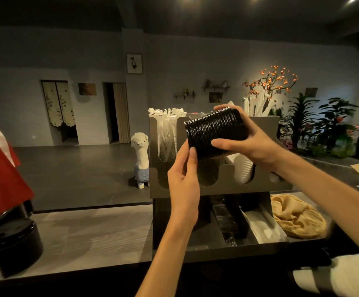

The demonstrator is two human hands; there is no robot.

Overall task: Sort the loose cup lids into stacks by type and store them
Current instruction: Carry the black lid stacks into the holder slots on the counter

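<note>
Fingers (222,144) of the right hand (253,144) curl around the far end of a stack of black lids (216,132), thumb on the near side and fingertips over the top, gripping it. The left hand (184,181) rises from below, its fingers lying against the near-left end of the stack; whether they pinch the rim or merely steady it cannot be told. The stack is held in the air with its long axis roughly level, running from near-left to far-right, just in front of the grey organiser (221,189) on the desk (92,232). Directly beneath the stack lies a U-notched compartment that looks vacant; the next one to the right holds white ribbed cups (244,168). Storing probably requires tipping the stack upright and lowering it, the right hand being the nearer carrier. The compartment's depth is hidden by the left hand. Wrapped straws (167,133) fill the upper left bin. A dark round container (17,243) at near left is blurred; its contents are unclear.
</note>
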